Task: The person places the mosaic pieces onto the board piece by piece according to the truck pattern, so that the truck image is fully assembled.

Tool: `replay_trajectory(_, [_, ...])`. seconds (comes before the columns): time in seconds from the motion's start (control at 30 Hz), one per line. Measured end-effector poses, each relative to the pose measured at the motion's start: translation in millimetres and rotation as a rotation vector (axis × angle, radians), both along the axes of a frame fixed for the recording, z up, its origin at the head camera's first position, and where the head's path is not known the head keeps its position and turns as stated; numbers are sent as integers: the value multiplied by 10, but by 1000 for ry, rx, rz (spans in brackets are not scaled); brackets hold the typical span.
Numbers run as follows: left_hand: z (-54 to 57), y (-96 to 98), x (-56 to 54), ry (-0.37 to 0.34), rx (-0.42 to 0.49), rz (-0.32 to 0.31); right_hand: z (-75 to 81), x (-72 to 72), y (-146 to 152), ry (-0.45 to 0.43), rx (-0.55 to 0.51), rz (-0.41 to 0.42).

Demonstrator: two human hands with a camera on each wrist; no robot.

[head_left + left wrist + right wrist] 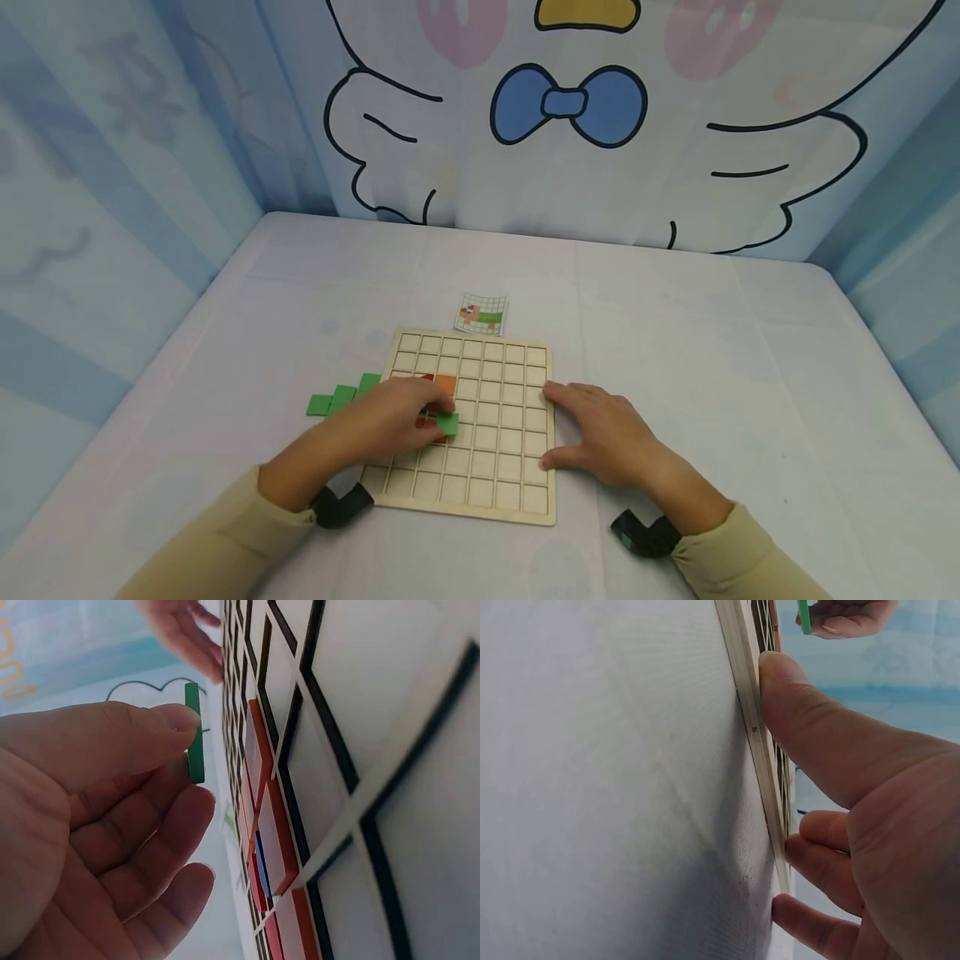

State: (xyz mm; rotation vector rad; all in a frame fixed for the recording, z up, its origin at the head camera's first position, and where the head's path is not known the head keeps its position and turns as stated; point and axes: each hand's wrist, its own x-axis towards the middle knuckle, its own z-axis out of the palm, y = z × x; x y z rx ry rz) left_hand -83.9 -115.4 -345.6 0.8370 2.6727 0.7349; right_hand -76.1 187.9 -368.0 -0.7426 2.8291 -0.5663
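Printed curtain (567, 179): top and both sides of the head frame. White table (690, 358): centre and bottom. Wooden grid board (501, 465): lower centre, flat on the table. Right hand (611, 433): thumb and fingers spread apart, touching the board's right edge. Left hand (401, 412): above the board's left half, pinching a green tile between thumb and fingers. Picture card (480, 315): just above the board. Loose green tiles (342, 398): left of the board. Orange tile (446, 384): seated in the grid. Held green tile (447, 424): frame centre-bottom, clear of the board.
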Motion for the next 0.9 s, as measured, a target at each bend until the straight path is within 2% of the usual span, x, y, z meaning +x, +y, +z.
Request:
replay_trajectory(0.43, [-65,104,13,7,-32,-12,-9,2,0,10,-6,4])
replay_trajectory(0.9, [-63,107,40,15,-27,-28,-20,4,2,6,-7,-1])
